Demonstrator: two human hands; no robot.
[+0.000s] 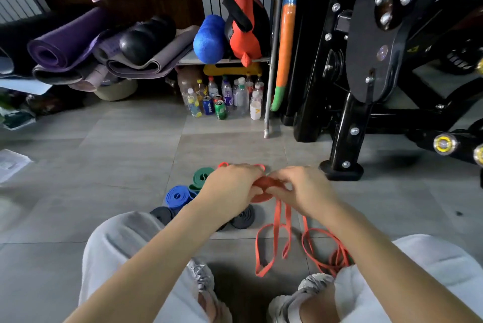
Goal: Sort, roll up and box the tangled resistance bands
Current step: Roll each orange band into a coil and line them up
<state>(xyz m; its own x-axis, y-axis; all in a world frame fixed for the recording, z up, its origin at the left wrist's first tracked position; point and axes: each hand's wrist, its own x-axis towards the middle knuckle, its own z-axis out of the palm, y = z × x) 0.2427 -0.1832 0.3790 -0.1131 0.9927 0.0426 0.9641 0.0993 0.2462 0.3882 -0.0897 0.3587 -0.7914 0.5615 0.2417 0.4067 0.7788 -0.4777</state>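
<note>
Now — left hand (pixel 230 186), right hand (pixel 304 189) grip red band (pixel 268 182) | blue roll (pixel 179 195), green roll (pixel 202 176) beside | black roll (pixel 243 218) part-hidden

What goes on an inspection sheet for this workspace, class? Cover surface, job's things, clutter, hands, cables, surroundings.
Surface: grey tiled floor.
Job's things: orange-red flat rubber resistance band, partly rolled, tail loose; rolled green rubber band, rolled blue rubber band, rolled black rubber bands beside it; no box seen.
Clutter: plastic bottles and drink cans under a shelf; paper sheet at left.
Hands: left hand and right hand both grip the orange-red coil.
Cables: nothing seen.
Surroundings: black metal gym machine, rolled purple yoga mats, blue foam roller.
</note>
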